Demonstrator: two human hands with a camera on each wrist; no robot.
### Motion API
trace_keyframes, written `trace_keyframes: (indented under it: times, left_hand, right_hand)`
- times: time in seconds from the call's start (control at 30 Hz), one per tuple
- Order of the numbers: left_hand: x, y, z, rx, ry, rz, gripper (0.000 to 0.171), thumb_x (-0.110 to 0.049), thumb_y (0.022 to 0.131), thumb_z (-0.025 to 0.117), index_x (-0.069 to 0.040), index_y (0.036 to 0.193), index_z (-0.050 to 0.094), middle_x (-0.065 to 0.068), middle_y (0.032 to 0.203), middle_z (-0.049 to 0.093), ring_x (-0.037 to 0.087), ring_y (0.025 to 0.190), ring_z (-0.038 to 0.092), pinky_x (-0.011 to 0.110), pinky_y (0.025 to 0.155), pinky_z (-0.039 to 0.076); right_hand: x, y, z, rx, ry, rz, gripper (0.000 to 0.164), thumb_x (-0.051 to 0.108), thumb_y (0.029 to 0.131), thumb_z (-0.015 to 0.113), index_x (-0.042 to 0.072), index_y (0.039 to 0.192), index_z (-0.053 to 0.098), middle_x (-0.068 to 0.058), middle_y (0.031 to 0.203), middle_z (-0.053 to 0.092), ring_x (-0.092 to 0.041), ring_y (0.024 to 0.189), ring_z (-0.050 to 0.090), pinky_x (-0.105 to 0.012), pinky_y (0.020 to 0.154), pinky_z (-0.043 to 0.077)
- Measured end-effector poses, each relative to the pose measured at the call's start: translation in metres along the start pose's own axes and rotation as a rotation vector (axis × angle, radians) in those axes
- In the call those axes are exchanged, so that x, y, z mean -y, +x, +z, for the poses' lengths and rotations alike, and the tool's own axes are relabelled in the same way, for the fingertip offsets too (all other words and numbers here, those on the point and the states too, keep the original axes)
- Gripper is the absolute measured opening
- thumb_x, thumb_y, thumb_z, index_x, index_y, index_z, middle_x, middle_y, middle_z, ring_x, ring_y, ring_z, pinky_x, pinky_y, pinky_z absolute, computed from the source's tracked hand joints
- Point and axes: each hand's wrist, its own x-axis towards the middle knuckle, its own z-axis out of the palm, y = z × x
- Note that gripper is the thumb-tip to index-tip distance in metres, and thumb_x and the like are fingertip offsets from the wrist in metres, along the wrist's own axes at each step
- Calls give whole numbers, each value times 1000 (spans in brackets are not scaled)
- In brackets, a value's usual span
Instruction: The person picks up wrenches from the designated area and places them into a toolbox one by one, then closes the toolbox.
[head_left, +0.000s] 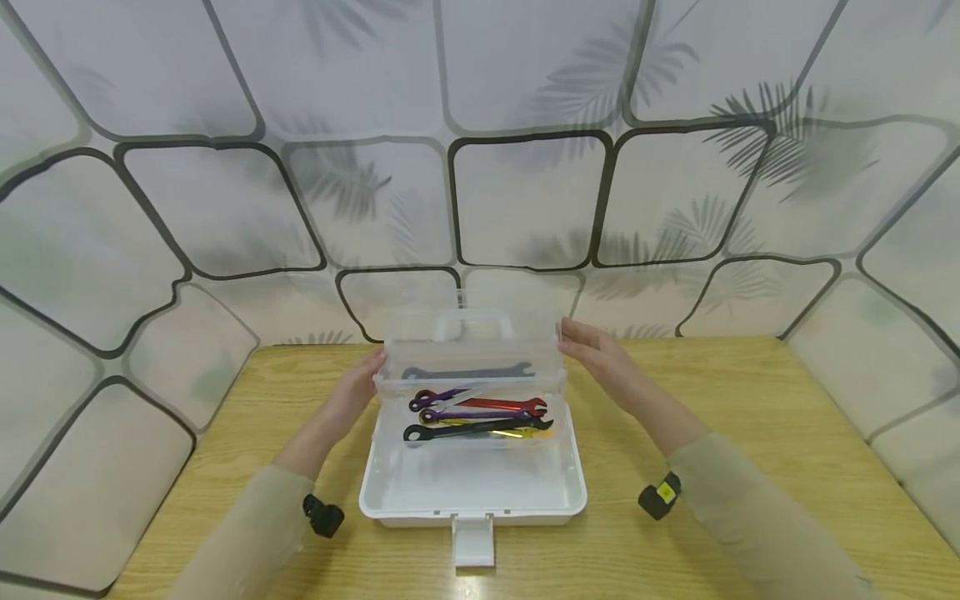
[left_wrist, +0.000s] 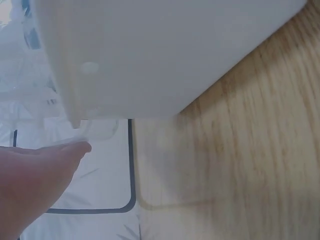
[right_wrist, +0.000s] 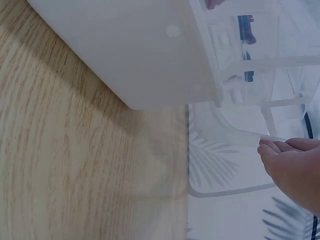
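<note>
A white plastic toolbox (head_left: 480,492) stands with its clear lid (head_left: 410,327) raised at the back. Inside, towards the rear, lies a pile of combination wrenches: a black wrench (head_left: 465,430), a purple wrench (head_left: 480,415), a red wrench (head_left: 498,405) and others partly covered. Through clear plastic behind them shows a dark wrench (head_left: 468,372). My left hand (head_left: 352,392) holds the lid's left side, its fingers partly hidden. At the lid's right edge, my right hand (head_left: 603,358) grips with fingertips and thumb; its fingers (right_wrist: 280,146) meet that edge in the right wrist view.
The toolbox rests on a wood-grain table (head_left: 645,550), its white front latch (head_left: 474,542) hanging down. A patterned backdrop (head_left: 525,200) rises behind the table and along both sides. Small black cameras (head_left: 324,515) sit at both wrists.
</note>
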Motion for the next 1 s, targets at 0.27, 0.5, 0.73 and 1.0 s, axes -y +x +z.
trace_keyframes:
  times: [0.27, 0.5, 0.73, 1.0]
  left_hand:
    - [-15, -7, 0, -3, 37, 3, 79, -26, 103, 37, 16, 164, 7, 39, 169, 17, 49, 160, 17, 61, 135, 9]
    - [-22, -14, 3, -17, 11, 43, 73, -16, 104, 34, 20, 161, 6, 38, 173, 6, 49, 164, 5, 59, 137, 1]
    - [-27, -22, 8, -62, 30, 76, 68, -15, 105, 34, 19, 161, 15, 39, 169, 18, 49, 161, 16, 59, 136, 4]
    - [-34, -28, 13, -122, 28, 47, 63, -14, 110, 35, 18, 161, 18, 36, 171, 19, 46, 163, 16, 55, 137, 11]
  right_hand:
    - [12, -9, 1, -23, -32, -35, 73, 21, 109, 50, -9, 166, 14, -28, 175, 16, -46, 163, 17, -61, 135, 10]
    - [22, -22, 2, -50, -53, -31, 69, 18, 109, 50, -6, 166, 19, -26, 174, 22, -45, 163, 22, -62, 134, 16]
    - [29, -33, 5, -78, -60, -33, 68, 17, 109, 52, -5, 166, 23, -25, 172, 28, -44, 161, 27, -61, 134, 19]
    - [39, -46, 16, -143, -112, -40, 63, 16, 109, 57, -7, 162, 33, -26, 167, 39, -44, 155, 40, -54, 127, 35]
